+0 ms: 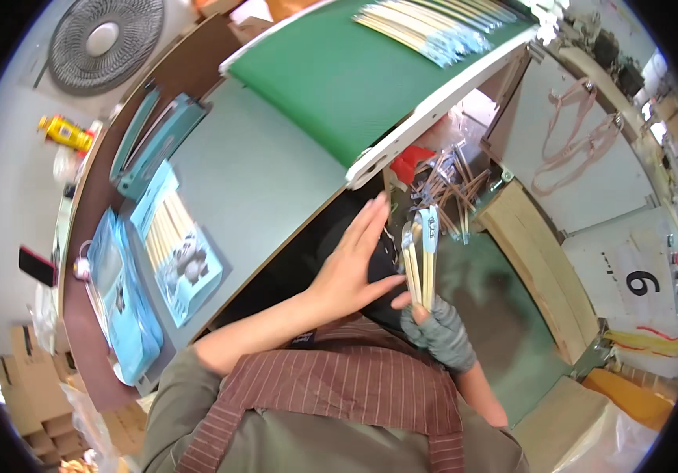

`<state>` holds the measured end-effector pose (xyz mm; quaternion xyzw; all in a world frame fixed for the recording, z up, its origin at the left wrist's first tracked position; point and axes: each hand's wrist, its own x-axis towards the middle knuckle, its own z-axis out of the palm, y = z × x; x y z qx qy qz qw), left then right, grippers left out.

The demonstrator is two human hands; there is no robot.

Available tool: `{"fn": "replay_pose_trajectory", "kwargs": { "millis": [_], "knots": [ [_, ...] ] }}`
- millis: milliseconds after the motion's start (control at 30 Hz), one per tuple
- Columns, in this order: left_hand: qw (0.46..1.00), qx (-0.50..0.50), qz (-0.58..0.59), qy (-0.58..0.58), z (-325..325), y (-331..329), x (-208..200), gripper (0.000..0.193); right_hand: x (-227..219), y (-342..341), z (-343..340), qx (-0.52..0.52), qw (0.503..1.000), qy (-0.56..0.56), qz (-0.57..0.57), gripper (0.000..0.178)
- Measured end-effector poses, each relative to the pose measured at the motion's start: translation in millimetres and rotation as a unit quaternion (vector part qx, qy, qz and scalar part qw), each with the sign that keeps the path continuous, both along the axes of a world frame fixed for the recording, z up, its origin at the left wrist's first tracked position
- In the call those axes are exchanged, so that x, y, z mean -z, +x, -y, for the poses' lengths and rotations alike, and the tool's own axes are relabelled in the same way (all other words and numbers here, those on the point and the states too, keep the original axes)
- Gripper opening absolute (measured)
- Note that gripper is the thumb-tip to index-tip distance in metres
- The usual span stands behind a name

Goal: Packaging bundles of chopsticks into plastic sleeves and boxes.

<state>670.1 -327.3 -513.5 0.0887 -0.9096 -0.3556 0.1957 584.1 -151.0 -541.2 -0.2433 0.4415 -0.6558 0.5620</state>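
Note:
My right hand (439, 329), in a grey fingerless glove, grips a small bunch of pale wooden chopsticks (425, 268) with blue-and-white wrapper ends pointing up and away from me. My bare left hand (345, 268) is just left of the bunch, fingers stretched out and thumb apart, with nothing in it. The thumb tip comes close to the chopsticks; whether it touches them I cannot tell. Beyond both hands, on a green conveyor belt (307, 79), lies a row of similar wrapped chopsticks (425, 31).
At left, a grey table (268, 165) bears a panda-printed blue pack of chopsticks (177, 244), flat blue bags (122, 299) and a teal sealer-like device (157, 142). Loose sticks (453, 181) pile below the belt. A wooden beam (540, 272) and grey cabinet (622, 268) stand at right.

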Motion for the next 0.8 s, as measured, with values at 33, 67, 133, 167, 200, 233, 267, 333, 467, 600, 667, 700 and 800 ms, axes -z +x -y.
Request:
{"fn": "replay_pose_trajectory", "kwargs": {
  "millis": [33, 67, 133, 167, 200, 233, 267, 333, 467, 600, 667, 700, 800],
  "knots": [
    [0.998, -0.007, -0.060, 0.035, -3, -7, 1, 0.091, -16, 4, -7, -0.011, 1.000, -0.004, -0.019, 0.028],
    [0.992, 0.007, -0.103, 0.075, -7, -20, -5, 0.079, -32, 8, -16, -0.052, 0.998, 0.010, -0.042, 0.030],
    [0.947, 0.060, -0.051, 0.311, -11, -16, -29, 0.046, -59, 25, -29, -0.075, 0.995, 0.035, -0.059, 0.032],
    [0.862, 0.099, 0.044, 0.494, -17, -5, -45, 0.026, -71, 29, -38, -0.089, 0.992, 0.034, -0.078, 0.032],
    [0.912, 0.038, -0.154, 0.377, -22, 8, -55, 0.011, -83, 27, -49, -0.078, 0.982, 0.086, -0.148, 0.032],
    [0.872, -0.014, -0.261, 0.413, -13, 21, -65, 0.008, -94, 23, -59, -0.067, 0.965, 0.134, -0.217, 0.032],
    [0.951, -0.107, -0.243, 0.159, -4, 41, -91, 0.007, -101, 18, -70, -0.071, 0.962, 0.132, -0.230, 0.032],
    [0.887, -0.174, -0.341, -0.260, 8, 87, -116, 0.014, -115, 8, -82, -0.125, 0.839, 0.148, -0.509, 0.032],
    [0.704, -0.162, -0.217, -0.657, 15, 188, -154, 0.021, -115, 16, -69, -0.207, 0.750, -0.013, -0.628, 0.027],
    [0.682, -0.185, -0.168, -0.687, -16, 245, -178, 0.027, -103, 26, -68, -0.303, 0.803, -0.104, -0.503, 0.021],
    [0.648, -0.176, -0.209, -0.711, -21, 248, -175, 0.029, -94, 29, -57, -0.305, 0.795, -0.123, -0.509, 0.022],
    [0.682, -0.171, -0.165, -0.692, -20, 244, -171, 0.029, -93, 30, -47, -0.306, 0.786, -0.139, -0.519, 0.023],
    [0.732, -0.141, -0.086, -0.661, -17, 217, -157, 0.028, -89, 47, -17, -0.296, 0.838, -0.167, -0.427, 0.025]
  ]
}}
